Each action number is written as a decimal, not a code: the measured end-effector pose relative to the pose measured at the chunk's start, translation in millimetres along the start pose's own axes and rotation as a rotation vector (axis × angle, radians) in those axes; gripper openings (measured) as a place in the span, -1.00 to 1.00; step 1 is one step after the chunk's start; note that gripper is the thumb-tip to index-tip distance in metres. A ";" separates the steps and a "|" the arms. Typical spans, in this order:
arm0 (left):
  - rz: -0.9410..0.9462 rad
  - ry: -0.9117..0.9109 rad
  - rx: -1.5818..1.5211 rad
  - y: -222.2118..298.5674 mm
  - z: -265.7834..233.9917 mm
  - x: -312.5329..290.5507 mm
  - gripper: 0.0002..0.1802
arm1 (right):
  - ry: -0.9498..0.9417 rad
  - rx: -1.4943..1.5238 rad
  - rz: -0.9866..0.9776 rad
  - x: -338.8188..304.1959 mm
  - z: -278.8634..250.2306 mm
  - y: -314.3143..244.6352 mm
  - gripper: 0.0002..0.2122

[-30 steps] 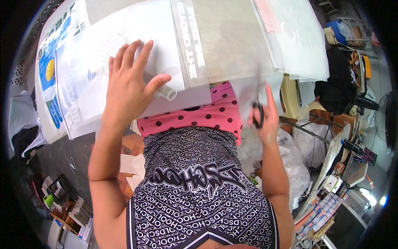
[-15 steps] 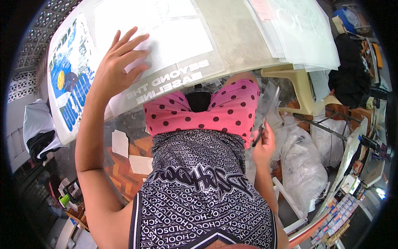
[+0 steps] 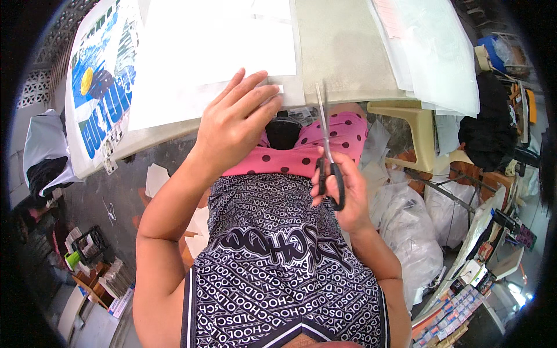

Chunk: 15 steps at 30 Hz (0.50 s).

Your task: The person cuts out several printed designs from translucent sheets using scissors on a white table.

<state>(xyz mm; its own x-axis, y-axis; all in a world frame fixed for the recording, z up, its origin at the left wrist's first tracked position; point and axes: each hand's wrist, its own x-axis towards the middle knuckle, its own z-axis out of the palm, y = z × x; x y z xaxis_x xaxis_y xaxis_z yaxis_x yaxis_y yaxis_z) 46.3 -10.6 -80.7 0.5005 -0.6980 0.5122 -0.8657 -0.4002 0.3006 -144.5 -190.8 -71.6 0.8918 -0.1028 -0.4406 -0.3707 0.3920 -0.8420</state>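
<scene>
My left hand (image 3: 241,119) lies over the near edge of a white translucent sheet (image 3: 232,40) on the table, its fingers stretched out; the thumb's underside is hidden. A short pale strip (image 3: 281,89) shows beside its fingertips. In my right hand (image 3: 348,194) is a pair of scissors (image 3: 325,139) with black handles. Their metal blades point away from me toward the table edge and stand slightly apart, with nothing visible between them. The scissors are above my lap, to the right of my left hand.
A blue and yellow printed sheet (image 3: 104,81) lies at the table's left. More translucent sheets (image 3: 435,58) overhang its right edge. A beige plastic stool (image 3: 426,130) stands below, near clear plastic bags (image 3: 409,226). Dark cloth (image 3: 490,110) hangs at the far right.
My left hand has moved right and nearer along the sheet, and the white lettering at its edge no longer shows. My right hand has raised the scissors leftward from beside my thigh.
</scene>
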 end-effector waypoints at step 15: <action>-0.003 0.056 -0.035 2.5 9.8 1.4 -0.70 | 0.017 -0.067 -0.007 13.9 27.5 -7.6 -0.60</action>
<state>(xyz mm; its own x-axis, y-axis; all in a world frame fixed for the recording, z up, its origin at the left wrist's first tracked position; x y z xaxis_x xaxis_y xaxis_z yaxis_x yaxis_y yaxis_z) 44.9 -18.4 -87.1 0.5038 -0.6617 0.5552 -0.8638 -0.3807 0.3300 -122.2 -170.1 -62.7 0.8903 -0.1212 -0.4389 -0.3812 0.3288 -0.8640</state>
